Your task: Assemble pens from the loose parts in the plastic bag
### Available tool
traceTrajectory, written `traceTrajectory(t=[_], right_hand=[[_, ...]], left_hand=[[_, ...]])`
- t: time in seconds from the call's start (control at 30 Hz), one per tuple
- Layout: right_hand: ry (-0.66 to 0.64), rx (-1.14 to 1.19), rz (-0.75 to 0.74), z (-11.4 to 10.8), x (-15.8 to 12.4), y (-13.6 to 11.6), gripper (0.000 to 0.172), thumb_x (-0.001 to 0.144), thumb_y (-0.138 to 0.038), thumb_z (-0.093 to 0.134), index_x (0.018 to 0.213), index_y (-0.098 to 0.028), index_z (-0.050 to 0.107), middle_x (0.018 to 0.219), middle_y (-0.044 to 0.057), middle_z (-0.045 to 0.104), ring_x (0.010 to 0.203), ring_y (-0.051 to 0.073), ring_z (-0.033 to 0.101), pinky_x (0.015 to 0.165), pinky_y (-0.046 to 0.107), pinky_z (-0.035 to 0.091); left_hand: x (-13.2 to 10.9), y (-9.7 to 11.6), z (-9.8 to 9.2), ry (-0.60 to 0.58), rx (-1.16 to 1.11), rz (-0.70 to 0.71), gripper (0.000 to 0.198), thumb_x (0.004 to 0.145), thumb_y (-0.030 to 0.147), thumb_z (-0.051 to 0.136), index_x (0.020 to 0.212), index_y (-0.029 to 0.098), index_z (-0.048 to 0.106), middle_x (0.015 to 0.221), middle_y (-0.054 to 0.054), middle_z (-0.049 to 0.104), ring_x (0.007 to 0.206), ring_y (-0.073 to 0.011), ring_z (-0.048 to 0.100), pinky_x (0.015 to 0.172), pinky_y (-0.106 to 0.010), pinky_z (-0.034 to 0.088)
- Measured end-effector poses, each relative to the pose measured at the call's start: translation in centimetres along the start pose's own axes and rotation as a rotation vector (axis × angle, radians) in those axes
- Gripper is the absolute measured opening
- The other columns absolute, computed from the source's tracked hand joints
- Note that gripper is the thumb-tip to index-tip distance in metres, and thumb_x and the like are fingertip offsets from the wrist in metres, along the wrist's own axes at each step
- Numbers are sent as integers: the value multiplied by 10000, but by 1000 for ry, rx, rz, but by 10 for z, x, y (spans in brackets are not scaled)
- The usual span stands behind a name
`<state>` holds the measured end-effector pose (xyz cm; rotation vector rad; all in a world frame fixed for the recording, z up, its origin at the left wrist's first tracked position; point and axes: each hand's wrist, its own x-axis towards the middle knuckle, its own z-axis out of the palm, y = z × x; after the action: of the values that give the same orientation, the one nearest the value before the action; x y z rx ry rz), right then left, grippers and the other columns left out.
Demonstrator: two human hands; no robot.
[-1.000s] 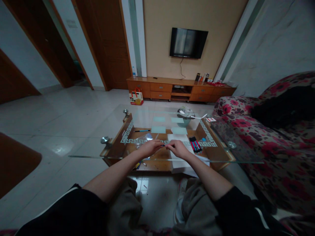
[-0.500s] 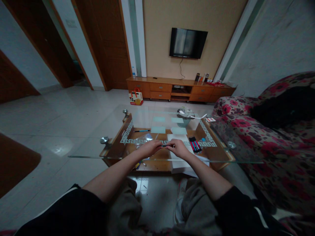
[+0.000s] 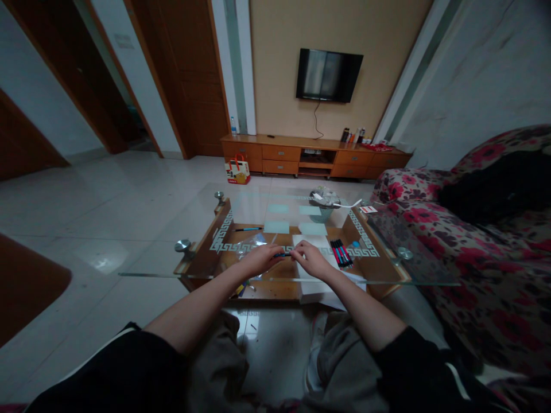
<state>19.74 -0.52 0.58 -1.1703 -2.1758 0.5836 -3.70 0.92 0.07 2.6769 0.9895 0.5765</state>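
Observation:
Above the glass tabletop (image 3: pixel 258 195), both hands meet on a thin dark pen (image 3: pixel 284 254) held level. My left hand (image 3: pixel 262 259) is closed around its left part, and my right hand (image 3: pixel 310 261) pinches its right end. A short stretch of the pen shows between the fingers. To the right of my right hand lies a row of several black, red and blue pens (image 3: pixel 341 253). A single blue and black pen (image 3: pixel 248 229) lies farther off to the left. Clear plastic wrapping (image 3: pixel 248 245) is just beyond my left hand.
Under the glass sits a white box (image 3: pixel 310 292) on the wooden shelf. A waste basket (image 3: pixel 323 213) stands behind the table, and a flowered sofa (image 3: pixel 486 281) is on the right. A paper bag (image 3: pixel 237 172) stands by the low cabinet (image 3: pixel 279 154).
My right hand has shifted slightly away from my left along the pen, so more of the pen shows between them. The pens on the table have not moved.

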Motion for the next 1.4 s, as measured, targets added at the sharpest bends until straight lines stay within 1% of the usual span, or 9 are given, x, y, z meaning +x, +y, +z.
traceTrajectory(t=[0.2,0.37,0.53,0.63,0.77,1.0,1.1,1.23,1.4], right_hand=[[52,48,-15,1,-2,-1,67,865,-224,655,913,-178,652,924,34,588,732,133,560,735,276,458],[58,75,2,0,-4,-1,232,840,-307,697,1019,-188,610,961,28,595,714,132,551,708,279,461],[14,38,-1,0,-1,-1,297,976,-337,496,770,-185,645,895,46,586,820,161,574,792,302,446],[39,50,10,1,-3,0,98,881,-281,628,909,-188,613,931,28,581,745,139,558,736,284,452],[37,88,18,1,-5,0,303,810,-265,699,1070,-197,559,990,19,586,689,122,542,698,274,457],[4,32,21,-2,-1,-1,324,981,-348,485,757,-179,648,892,52,591,833,164,570,794,297,445],[39,41,22,-1,-3,0,90,891,-272,604,897,-184,623,923,34,592,765,148,559,747,286,450],[34,78,25,1,-4,0,298,798,-237,686,1070,-198,569,993,22,600,698,129,548,709,280,457],[16,23,26,-1,-2,0,223,948,-337,549,841,-179,664,900,57,615,787,165,568,764,306,459]], left_hand=[[0,-2,2,-10,1,-28,288,996,414,470,994,192,654,883,-52,667,786,-164,606,691,-244,414],[0,-3,1,-7,-3,-11,295,997,420,465,1008,189,648,899,-54,667,802,-168,610,700,-250,419],[0,-3,2,5,-7,-4,255,991,392,486,1074,205,637,964,-60,677,864,-179,621,741,-259,435],[0,-3,1,-11,-3,-15,253,990,395,486,1017,195,640,918,-54,669,822,-171,614,715,-253,429],[0,-4,1,-16,-12,-34,262,991,408,479,993,198,635,913,-48,667,809,-166,613,707,-248,424],[-1,-4,2,-6,-5,-40,254,987,396,487,1078,214,638,960,-57,675,845,-178,624,728,-259,437],[-1,-3,1,-8,13,-42,253,987,392,481,1022,200,641,911,-54,669,806,-174,615,703,-255,431],[0,-1,-2,-11,13,-47,249,988,392,477,978,198,633,891,-46,663,792,-169,611,691,-250,428],[0,-2,0,-7,-6,-44,245,987,391,482,1022,199,630,931,-54,672,831,-174,621,730,-259,438]])
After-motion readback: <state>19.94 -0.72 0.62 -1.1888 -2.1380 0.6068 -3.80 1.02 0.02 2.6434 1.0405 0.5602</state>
